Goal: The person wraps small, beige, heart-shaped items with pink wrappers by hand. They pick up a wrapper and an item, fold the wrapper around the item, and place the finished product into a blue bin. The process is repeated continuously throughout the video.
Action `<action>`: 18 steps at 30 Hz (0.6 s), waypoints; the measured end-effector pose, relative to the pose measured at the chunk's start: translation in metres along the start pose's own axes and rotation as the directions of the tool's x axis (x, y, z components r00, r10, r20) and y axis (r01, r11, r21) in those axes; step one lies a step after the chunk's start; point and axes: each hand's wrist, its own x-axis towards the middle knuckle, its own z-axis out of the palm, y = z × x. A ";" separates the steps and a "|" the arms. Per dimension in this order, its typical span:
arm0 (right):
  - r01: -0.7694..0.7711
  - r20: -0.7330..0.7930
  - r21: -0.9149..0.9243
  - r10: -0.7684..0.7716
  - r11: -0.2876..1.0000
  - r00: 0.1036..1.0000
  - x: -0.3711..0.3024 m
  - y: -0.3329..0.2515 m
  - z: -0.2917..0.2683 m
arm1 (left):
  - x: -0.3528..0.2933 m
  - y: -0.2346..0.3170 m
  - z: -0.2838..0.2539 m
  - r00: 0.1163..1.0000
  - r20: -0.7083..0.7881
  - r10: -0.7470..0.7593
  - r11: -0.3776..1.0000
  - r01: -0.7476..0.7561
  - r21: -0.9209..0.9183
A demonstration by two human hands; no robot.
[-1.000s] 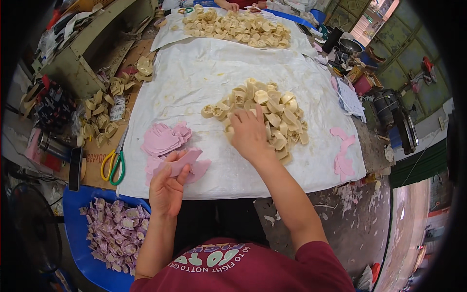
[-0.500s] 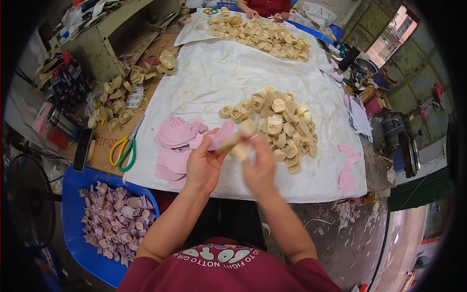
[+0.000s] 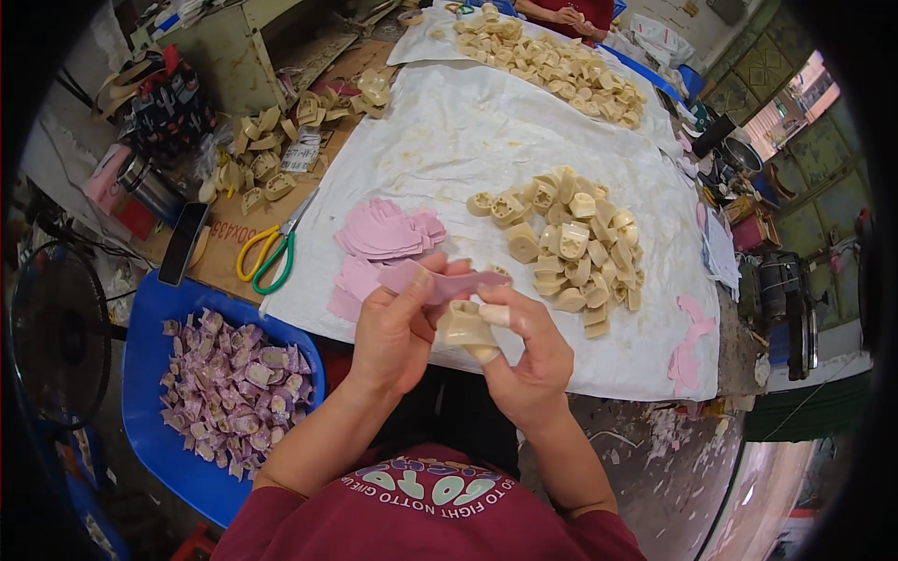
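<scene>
In my left hand (image 3: 398,332) a curved pink sheet piece (image 3: 454,284) is pinched between thumb and fingers, its free end reaching across to the right. Just below it, my right hand (image 3: 531,365) grips a cream shoe heel (image 3: 464,325) between thumb and forefinger, both with pale coverings on their tips. The heel nearly touches my left fingers; whether they also press on it cannot be told. Beyond my left hand lies a stack of pink pieces (image 3: 383,229). A heap of cream heels (image 3: 580,243) sits past my right hand on the white cloth (image 3: 430,131).
At left, scissors with yellow and green handles (image 3: 271,254) lie near a phone (image 3: 184,243). Below them a blue tub (image 3: 140,402) holds many purple-pink wrapped pieces (image 3: 238,393). Pink scraps (image 3: 690,346) lie right. Another person's hands (image 3: 572,19) are beyond a far heel pile (image 3: 552,65).
My right hand has come down and steadied with the heel below the pink piece. My left hand has turned the pink piece out toward the right. The whole view has shifted slightly.
</scene>
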 end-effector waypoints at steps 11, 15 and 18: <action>0.213 -0.062 -0.003 -0.212 0.977 0.975 0.008 -0.003 0.000 | -0.021 0.009 0.012 0.991 0.130 0.009 0.998 -0.017 0.062; 0.216 -0.053 -0.012 -0.217 0.976 0.975 0.010 -0.003 -0.003 | -0.021 0.009 0.015 0.991 0.133 0.010 0.997 -0.019 0.069; 0.216 -0.050 -0.039 -0.218 0.976 0.975 0.011 -0.003 -0.004 | -0.022 0.008 0.018 0.990 0.138 0.011 0.999 -0.018 0.043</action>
